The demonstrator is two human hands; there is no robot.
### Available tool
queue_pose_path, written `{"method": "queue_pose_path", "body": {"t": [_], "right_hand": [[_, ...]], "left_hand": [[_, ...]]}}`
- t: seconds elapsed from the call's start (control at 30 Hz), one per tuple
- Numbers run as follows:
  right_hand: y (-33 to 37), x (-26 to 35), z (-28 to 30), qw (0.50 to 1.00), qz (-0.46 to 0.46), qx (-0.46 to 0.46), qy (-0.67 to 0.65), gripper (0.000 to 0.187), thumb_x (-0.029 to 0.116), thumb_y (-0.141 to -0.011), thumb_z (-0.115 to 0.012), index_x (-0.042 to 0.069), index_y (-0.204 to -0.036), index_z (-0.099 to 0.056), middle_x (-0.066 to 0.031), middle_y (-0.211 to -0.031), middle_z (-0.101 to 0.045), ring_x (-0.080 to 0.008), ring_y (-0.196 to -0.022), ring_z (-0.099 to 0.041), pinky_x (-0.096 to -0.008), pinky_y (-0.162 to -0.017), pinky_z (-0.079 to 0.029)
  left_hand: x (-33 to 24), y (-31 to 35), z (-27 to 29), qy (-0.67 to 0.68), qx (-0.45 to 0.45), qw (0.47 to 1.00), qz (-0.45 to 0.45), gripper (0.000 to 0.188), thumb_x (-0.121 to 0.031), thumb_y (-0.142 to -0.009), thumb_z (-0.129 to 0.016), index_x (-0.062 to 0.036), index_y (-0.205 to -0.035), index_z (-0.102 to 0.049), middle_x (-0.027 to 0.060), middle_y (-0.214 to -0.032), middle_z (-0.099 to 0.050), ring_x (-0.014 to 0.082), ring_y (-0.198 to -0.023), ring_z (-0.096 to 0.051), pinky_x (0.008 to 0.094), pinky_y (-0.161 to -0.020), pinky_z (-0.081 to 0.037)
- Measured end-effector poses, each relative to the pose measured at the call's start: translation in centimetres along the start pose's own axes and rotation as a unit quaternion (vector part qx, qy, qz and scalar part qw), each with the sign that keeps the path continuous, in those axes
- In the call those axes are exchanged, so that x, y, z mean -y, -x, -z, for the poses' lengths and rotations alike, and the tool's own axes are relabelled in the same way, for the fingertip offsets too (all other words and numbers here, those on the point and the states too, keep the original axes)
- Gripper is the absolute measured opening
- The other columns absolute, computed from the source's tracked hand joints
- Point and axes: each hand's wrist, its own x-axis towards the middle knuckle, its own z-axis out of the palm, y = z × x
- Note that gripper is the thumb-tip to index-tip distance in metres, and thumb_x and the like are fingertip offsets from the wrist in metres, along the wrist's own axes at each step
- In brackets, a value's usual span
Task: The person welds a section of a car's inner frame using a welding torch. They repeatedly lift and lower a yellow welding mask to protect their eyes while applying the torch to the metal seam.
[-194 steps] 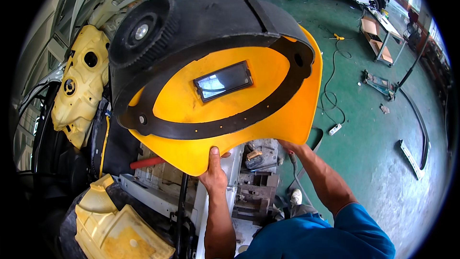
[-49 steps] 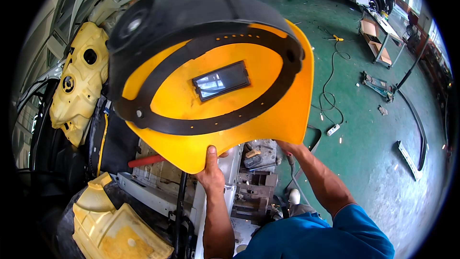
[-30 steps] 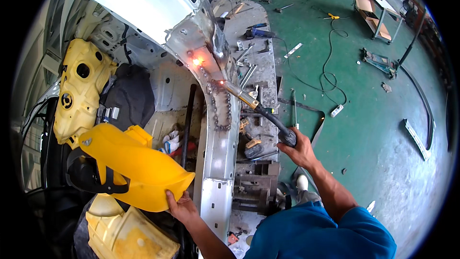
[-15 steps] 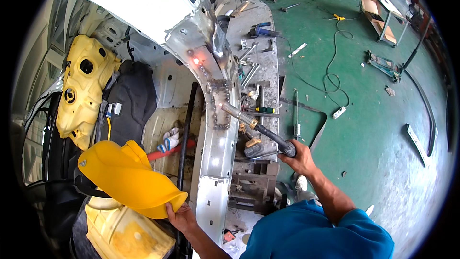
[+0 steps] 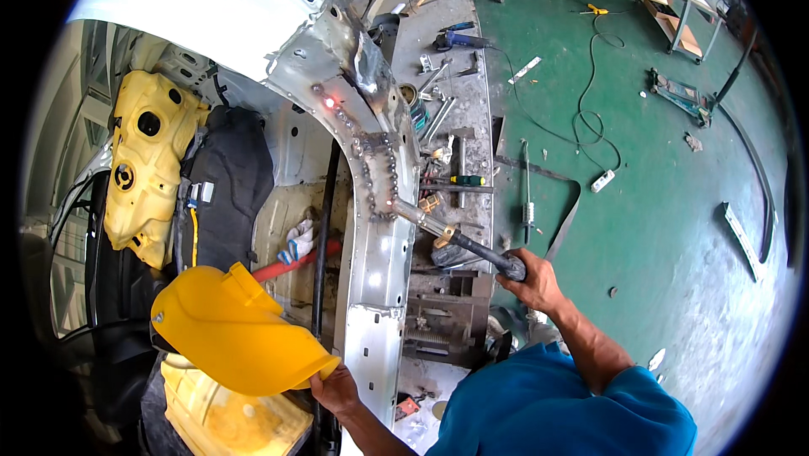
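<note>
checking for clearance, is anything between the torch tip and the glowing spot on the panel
Nothing visible: only the panel and its dark weld beads lie between the torch, in the right hand, and the glowing spot. The yellow mask is aside, in the left hand.

Yellow mask, torch in hands

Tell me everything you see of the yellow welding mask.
The yellow welding mask is a smooth, curved, plastic-looking shell, outer side toward the camera, with a raised boxy section and a small fastener. Tilted at lower left, its edge gripped by the left hand, it partly covers a yellow moulded piece. Its inside is hidden.
</note>
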Motion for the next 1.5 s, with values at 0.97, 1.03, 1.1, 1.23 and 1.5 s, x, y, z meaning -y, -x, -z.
{"method": "queue_pose_path", "body": {"t": [0.97, 1.03, 1.1, 1.23, 1.5], "right_hand": [[-1.2, 4.2, -0.2, 0.999, -0.006, 0.018, 0.044, 0.051, 0.026, -0.08, -0.076, 0.007, -0.123, -0.057, -0.0189, -0.096, -0.07, -0.0366, -0.088, -0.07, -0.042, -0.079, -0.055], [-1.9, 3.2, -0.4, 0.999, -0.006, 0.025, 0.036, 0.052, 0.026, -0.08, -0.076, 0.007, -0.124, -0.056, -0.0189, -0.097, -0.07, -0.0371, -0.089, -0.07, -0.0419, -0.079, -0.055], [-2.8, 2.6, -0.7, 0.999, 0.007, 0.033, 0.033, 0.052, 0.026, -0.079, -0.076, 0.008, -0.125, -0.056, -0.019, -0.099, -0.07, -0.0375, -0.09, -0.069, -0.0422, -0.08, -0.055], [-3.9, 1.7, -1.1, 0.999, 0.014, 0.047, 0.015, 0.053, 0.025, -0.079, -0.076, 0.008, -0.125, -0.056, -0.0192, -0.104, -0.07, -0.0382, -0.093, -0.069, -0.0431, -0.082, -0.054], [-4.9, 0.7, 0.0, 0.999, 0.01, 0.051, 0.004, 0.057, 0.025, -0.079, -0.076, 0.006, -0.128, -0.052, -0.0209, -0.109, -0.068, -0.0395, -0.098, -0.067, -0.0443, -0.086, -0.053]], "left_hand": [[1.0, -1.6, 3.2, -0.371, -0.022, 0.921, -0.12, 0.043, -0.02, -0.094, -0.064, -0.0013, -0.132, -0.056, 0.0111, -0.133, -0.06, 0.0253, -0.119, -0.06, 0.0421, -0.102, -0.049], [1.1, -1.7, 2.9, -0.487, -0.022, 0.859, -0.153, 0.045, -0.021, -0.094, -0.065, -0.002, -0.133, -0.055, 0.0111, -0.133, -0.06, 0.0259, -0.121, -0.059, 0.0436, -0.103, -0.048], [0.9, -1.8, 2.9, -0.398, -0.011, 0.909, -0.125, 0.047, -0.022, -0.093, -0.065, -0.0027, -0.134, -0.054, 0.0113, -0.134, -0.059, 0.0264, -0.122, -0.058, 0.0445, -0.104, -0.047], [0.8, -2.0, 1.8, -0.102, 0.001, 0.995, -0.022, 0.05, -0.021, -0.093, -0.064, -0.0041, -0.138, -0.049, 0.0115, -0.136, -0.057, 0.0267, -0.124, -0.056, 0.0447, -0.105, -0.046], [1.1, -1.8, -0.7, -0.095, -0.009, 0.995, -0.005, 0.049, -0.019, -0.094, -0.062, -0.0049, -0.139, -0.047, 0.011, -0.135, -0.056, 0.0251, -0.123, -0.055, 0.0413, -0.107, -0.043]]}}
